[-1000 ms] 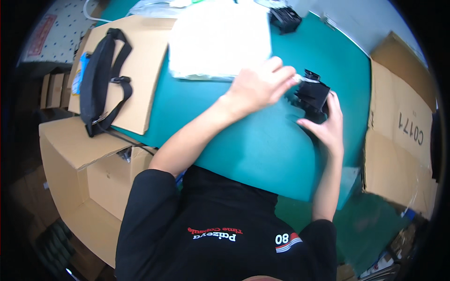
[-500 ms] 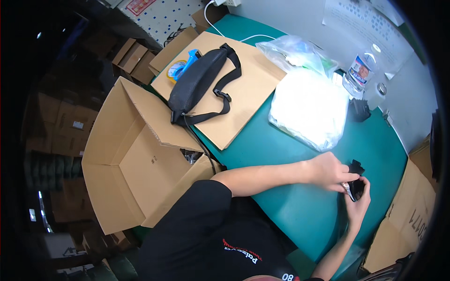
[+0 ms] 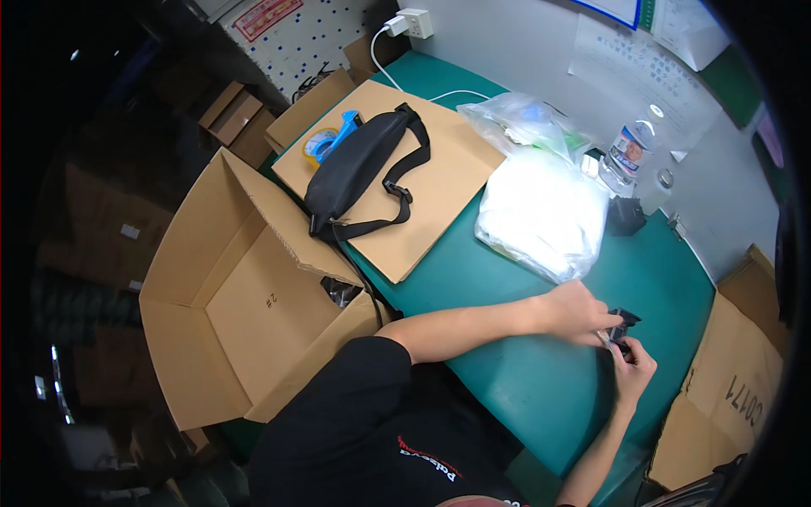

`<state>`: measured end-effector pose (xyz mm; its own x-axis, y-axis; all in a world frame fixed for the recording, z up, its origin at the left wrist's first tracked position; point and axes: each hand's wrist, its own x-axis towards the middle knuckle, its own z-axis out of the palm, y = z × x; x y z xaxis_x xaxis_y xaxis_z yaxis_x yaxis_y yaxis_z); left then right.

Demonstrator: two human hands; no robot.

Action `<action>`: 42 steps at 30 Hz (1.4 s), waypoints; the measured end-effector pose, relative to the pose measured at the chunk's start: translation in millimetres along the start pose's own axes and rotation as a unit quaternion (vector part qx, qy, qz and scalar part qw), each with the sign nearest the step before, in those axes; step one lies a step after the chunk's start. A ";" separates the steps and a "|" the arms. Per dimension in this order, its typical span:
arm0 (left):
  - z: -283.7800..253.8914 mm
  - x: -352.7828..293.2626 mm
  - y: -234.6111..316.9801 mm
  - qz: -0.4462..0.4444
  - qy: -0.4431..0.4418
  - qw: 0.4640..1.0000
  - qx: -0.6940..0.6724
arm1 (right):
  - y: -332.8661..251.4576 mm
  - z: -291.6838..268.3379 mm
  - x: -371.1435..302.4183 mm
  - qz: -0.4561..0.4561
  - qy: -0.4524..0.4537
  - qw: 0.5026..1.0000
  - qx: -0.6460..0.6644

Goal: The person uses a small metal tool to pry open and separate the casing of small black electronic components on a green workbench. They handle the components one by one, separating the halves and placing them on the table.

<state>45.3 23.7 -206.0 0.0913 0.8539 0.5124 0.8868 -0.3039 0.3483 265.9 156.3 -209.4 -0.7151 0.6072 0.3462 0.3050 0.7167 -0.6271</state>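
Green tabletop (image 3: 507,372) | black part (image 3: 625,322) | in right fingers (image 3: 639,354) | left fingers (image 3: 601,321) alongside

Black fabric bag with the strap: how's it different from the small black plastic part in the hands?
The black fabric bag looks bigger than the small black plastic part. The bag lies on flat tan cardboard; the part is in the right hand, the left hand close against it. The bag is long and rounded; the part looks angular. Both are black.

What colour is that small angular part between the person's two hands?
Black: the small angular part shows best in the head view.
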 end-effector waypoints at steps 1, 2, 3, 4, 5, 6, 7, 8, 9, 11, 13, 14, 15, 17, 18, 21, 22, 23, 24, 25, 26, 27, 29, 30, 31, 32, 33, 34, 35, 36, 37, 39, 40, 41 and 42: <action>-0.7 2.0 0.9 0.004 0.004 1.000 0.008 | 0.5 0.5 0.9 -0.024 0.008 1.000 0.003; -3.7 2.0 -2.5 0.008 0.006 1.000 0.016 | 2.5 5.5 4.2 -0.046 0.017 0.999 0.007; -3.3 1.8 -2.4 0.015 0.013 1.000 0.013 | 5.5 4.8 3.3 -0.063 0.023 0.998 -0.001; -1.0 -0.9 -4.3 0.017 0.018 1.000 0.009 | 2.2 3.5 2.7 -0.044 0.012 0.999 -0.014; 0.7 0.6 -6.2 0.023 0.029 0.999 0.002 | -3.5 0.6 5.2 -0.025 0.005 0.999 -0.034; -0.9 2.2 -5.1 0.026 0.018 0.999 0.003 | -6.1 0.1 6.3 -0.025 0.014 0.999 -0.030; -4.0 3.4 -4.6 0.030 0.007 1.000 0.007 | -7.7 0.2 7.6 -0.027 0.024 0.999 -0.023; -6.2 4.5 -2.8 0.043 0.007 0.999 0.012 | -6.7 -0.6 7.2 -0.020 0.019 0.999 -0.032; -8.7 5.5 -2.4 0.054 0.006 0.998 0.019 | -6.6 -1.9 8.3 -0.014 0.014 0.999 -0.036; -10.0 5.5 -4.9 0.077 0.001 0.997 0.008 | -11.0 -3.9 9.9 -0.030 0.021 0.998 -0.052; -8.4 5.6 -5.5 0.089 0.013 0.996 0.007 | -8.1 -2.2 9.6 -0.043 0.036 0.998 -0.040; -9.1 4.6 -5.4 0.093 0.016 0.995 0.010 | -7.1 0.1 9.6 -0.052 0.041 0.997 -0.045; -10.4 4.5 -5.2 0.098 0.010 0.995 0.007 | -9.8 -1.1 8.0 -0.038 0.033 0.997 -0.059; -15.7 5.1 -2.9 0.106 -0.004 0.994 0.006 | -12.0 -1.4 8.6 -0.056 0.049 0.996 -0.049; -16.9 5.4 -1.0 0.110 -0.005 0.994 -0.003 | -12.2 -2.3 8.0 -0.052 0.045 0.996 -0.054; -20.1 6.5 1.0 0.091 -0.030 0.995 -0.008 | -12.3 -4.0 7.9 -0.044 0.037 0.996 -0.061; -19.3 8.2 0.5 0.096 -0.020 0.995 -0.016 | -11.2 -4.1 7.7 -0.044 0.037 0.996 -0.062; -20.6 8.0 0.6 0.091 -0.027 0.995 -0.006 | -11.8 -1.7 6.8 -0.041 0.037 0.997 -0.058; -20.4 8.5 0.6 0.089 -0.032 0.996 0.001 | -13.8 -2.2 6.7 -0.049 0.043 0.996 -0.064; -21.0 9.1 0.1 0.086 -0.037 0.996 0.009 | -12.3 -0.2 6.6 -0.050 0.044 0.996 -0.059; -23.7 10.4 1.2 0.084 -0.039 0.996 0.011 | -10.5 -0.9 7.5 -0.054 0.042 0.996 -0.054; -24.3 11.7 2.8 0.076 -0.041 0.996 0.010 | -8.4 -1.2 7.8 -0.058 0.041 0.996 -0.049; -24.7 12.1 4.1 0.058 -0.045 0.997 0.014 | -5.0 0.2 6.4 -0.065 0.043 0.996 -0.029; -23.1 10.9 2.8 0.049 -0.043 0.998 0.007 | -5.1 -0.4 6.7 -0.067 0.041 0.997 -0.027; -22.0 12.3 1.6 0.044 -0.041 0.998 0.001 | -5.0 -1.6 7.4 -0.070 0.037 0.997 -0.025; -21.7 11.0 0.6 0.034 -0.040 0.999 -0.005 | -4.3 -0.2 6.7 -0.072 0.035 0.997 -0.022; -21.5 9.9 -0.4 0.023 -0.040 0.999 -0.010 | -3.2 0.1 6.7 -0.074 0.032 0.997 -0.018; -21.4 10.1 -0.9 0.014 -0.043 0.999 -0.015 | -2.5 -0.3 7.3 -0.077 0.029 0.996 -0.015; -21.4 11.3 -0.6 0.003 -0.043 0.999 -0.019 | -2.5 -2.0 9.2 -0.095 0.025 0.995 -0.007; -21.6 11.8 0.1 -0.009 -0.044 0.999 -0.022 | -3.0 -2.2 8.8 -0.095 0.020 0.995 0.000; -22.5 11.2 1.2 -0.019 -0.050 0.998 -0.021 | -3.2 -1.0 7.5 -0.094 0.016 0.995 0.007; -24.3 12.9 3.8 -0.036 -0.059 0.997 -0.019 | -2.6 1.5 5.9 -0.088 0.022 0.996 0.011; -23.5 12.7 4.2 -0.044 -0.066 0.997 -0.010 | -2.0 2.6 4.8 -0.085 0.026 0.996 0.013; -23.5 12.3 2.7 -0.049 -0.068 0.996 -0.009 | -2.1 3.3 5.9 -0.088 0.025 0.996 0.016; -23.3 12.0 1.2 -0.053 -0.070 0.996 -0.009 | -1.6 3.3 6.9 -0.090 0.024 0.995 0.019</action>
<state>36.9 23.7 -181.1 0.0605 0.9320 0.3574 0.8867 -0.2145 0.4094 258.4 158.2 -208.2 -0.7248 0.4867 0.4877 0.1495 0.8021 -0.5782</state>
